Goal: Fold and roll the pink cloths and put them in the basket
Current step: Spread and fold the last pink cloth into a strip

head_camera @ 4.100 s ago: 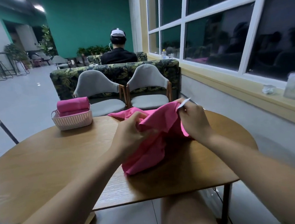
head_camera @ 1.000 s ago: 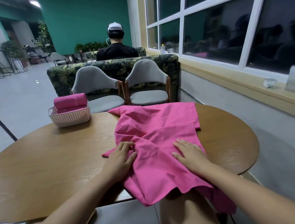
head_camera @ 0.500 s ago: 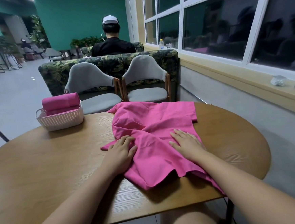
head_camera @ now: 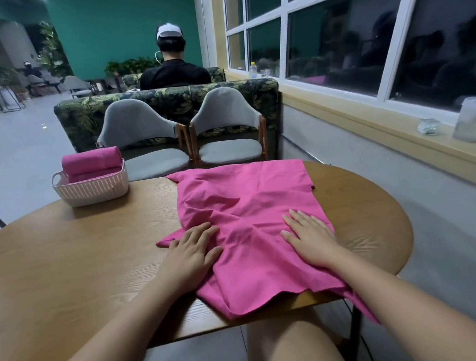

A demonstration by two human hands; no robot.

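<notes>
The pink cloth point(head_camera: 251, 224), bunched in the air between pinching fingers a few seconds ago, now lies spread on the table point(head_camera: 67, 265), to the right of the basket point(head_camera: 89, 189) and apart from it. The left hand point(head_camera: 190, 255) and right hand point(head_camera: 309, 238) are both open, fingers straight, pressing flat on its near half. Over the last half second they barely shift, so I judge the smoothing nearly done and the first fold next, though the middle is still wrinkled. The far hem reaches the table's far edge, level with the basket; the near right corner droops off the near edge. Bare wood nearer than the basket leaves room for folding. Rolled cloths point(head_camera: 91, 160) already lie in the basket.
</notes>
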